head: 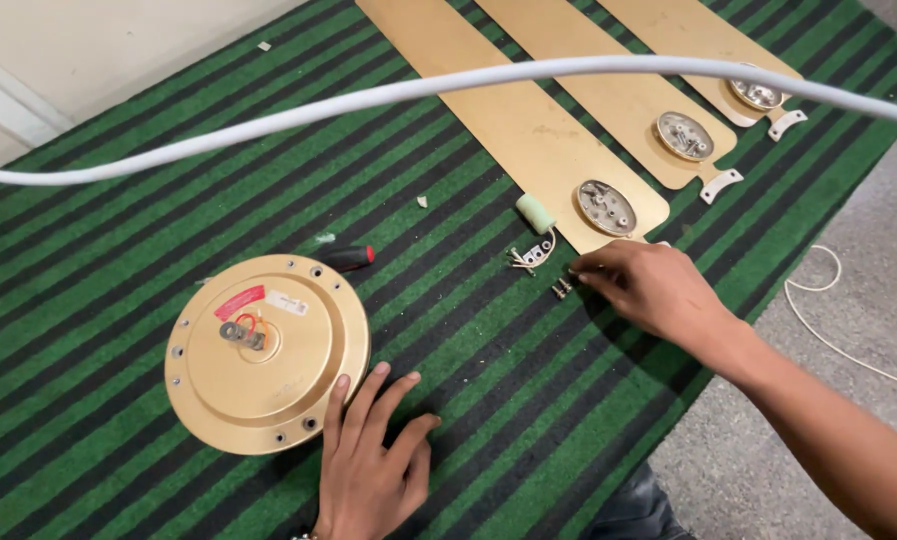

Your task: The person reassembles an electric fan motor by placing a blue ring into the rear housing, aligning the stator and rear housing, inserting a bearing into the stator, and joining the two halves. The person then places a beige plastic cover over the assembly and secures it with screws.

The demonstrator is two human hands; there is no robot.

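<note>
The gold fan motor housing [266,352] lies flat on the green striped mat [88,270], toward its near edge, with the left hand [373,462] open and spread against its rim. Farther off, the right hand [648,288] pinches at loose screws [561,289] beside the nearest gold blade [498,110], apparently gathering fasteners; lifting one calls for a fine fingertip grip.

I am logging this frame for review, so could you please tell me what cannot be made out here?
Head view only:
- Small metal screws: too small to count; right hand fingertips hide any grasp.
- Three long gold fan blades: far ends cut off by the top edge.
- Black-and-red screwdriver: partly behind the round gold motor housing, beside the left hand.
</note>
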